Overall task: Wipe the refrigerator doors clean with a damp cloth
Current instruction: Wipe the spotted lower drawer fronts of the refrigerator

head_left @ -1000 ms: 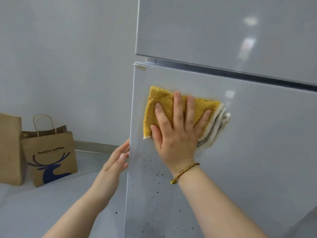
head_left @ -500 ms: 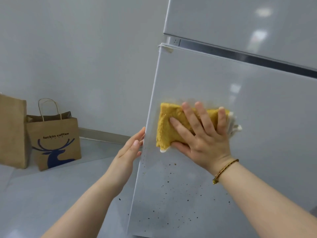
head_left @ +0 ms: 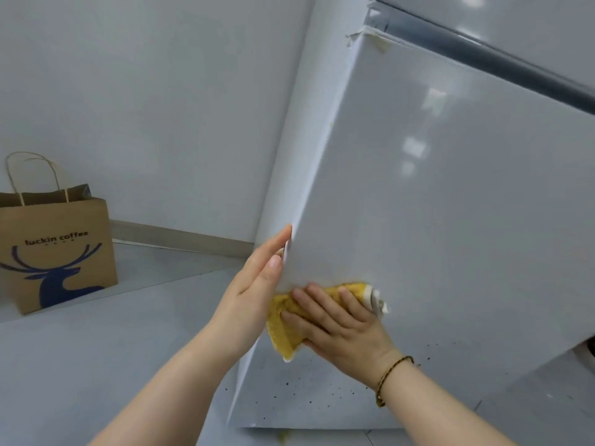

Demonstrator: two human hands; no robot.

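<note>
While cloth (head_left: 284,338) presses door (head_left: 450,220), paper bag (head_left: 58,252) stands apart.

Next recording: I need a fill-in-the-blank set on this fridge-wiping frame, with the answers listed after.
1. The right hand presses a ____ cloth flat against the lower refrigerator door.
2. Dark specks dot the door ____ the cloth.
3. A brown paper bag stands on the ____, to the left of the refrigerator.
4. A braided bracelet sits on the ____ wrist.

Missing words: yellow; below; floor; right.
</note>
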